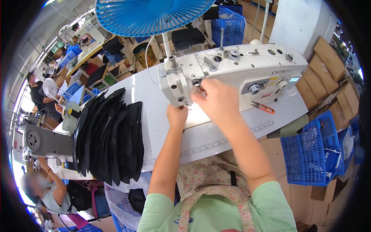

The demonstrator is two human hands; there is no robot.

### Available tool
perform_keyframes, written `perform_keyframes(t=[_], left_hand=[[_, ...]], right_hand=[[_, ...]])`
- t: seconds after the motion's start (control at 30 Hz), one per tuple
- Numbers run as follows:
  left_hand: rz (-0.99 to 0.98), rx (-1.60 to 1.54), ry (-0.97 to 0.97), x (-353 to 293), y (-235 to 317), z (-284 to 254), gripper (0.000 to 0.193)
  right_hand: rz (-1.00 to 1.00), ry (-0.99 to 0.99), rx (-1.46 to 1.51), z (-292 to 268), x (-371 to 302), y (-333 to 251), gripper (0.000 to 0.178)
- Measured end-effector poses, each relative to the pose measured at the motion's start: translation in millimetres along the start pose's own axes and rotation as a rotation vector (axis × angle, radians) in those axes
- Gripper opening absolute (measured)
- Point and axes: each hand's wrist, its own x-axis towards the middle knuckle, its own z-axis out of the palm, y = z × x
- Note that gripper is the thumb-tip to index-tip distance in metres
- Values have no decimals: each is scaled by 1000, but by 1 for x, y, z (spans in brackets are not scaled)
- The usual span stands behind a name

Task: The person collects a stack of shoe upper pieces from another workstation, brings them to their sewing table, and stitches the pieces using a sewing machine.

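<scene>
A white industrial sewing machine [232, 69] stands across the table in front of me. My right hand [218, 98] is raised against the front of its head, just below a dark round tension dial [197, 82]. Its thumb and fingers are pinched together; whatever they hold is too small to make out. Lower down, my left hand [177, 116] is closed beside the needle area, its fingertips bent under the machine head. What lies in those fingers is hidden. Orange-handled thread snips [263, 108] rest on the table to the right of my right hand.
Stacked black cut pieces [110, 139] cover the table's left end. A blue fan [154, 15] rises behind the machine. Blue crates [309, 150] and cardboard boxes [328, 73] stand at the right. At the left, a person [54, 189] sits by another machine [48, 141].
</scene>
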Motion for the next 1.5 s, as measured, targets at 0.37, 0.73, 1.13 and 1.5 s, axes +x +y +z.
perform_keyframes(t=[0.37,0.73,1.13,1.5], left_hand=[[-77,33,-2,-1,2,2,11],[-61,18,6,1,-12,7,11],[-2,-93,6,1,8,6,12],[153,-6,40,-2,25,0,13]], right_hand=[[41,-151,-76,-3,7,-4,23],[-39,-95,-39,-7,6,-3,25],[808,-265,979,4,-4,0,36],[-88,-120,-133,-1,1,1,32]])
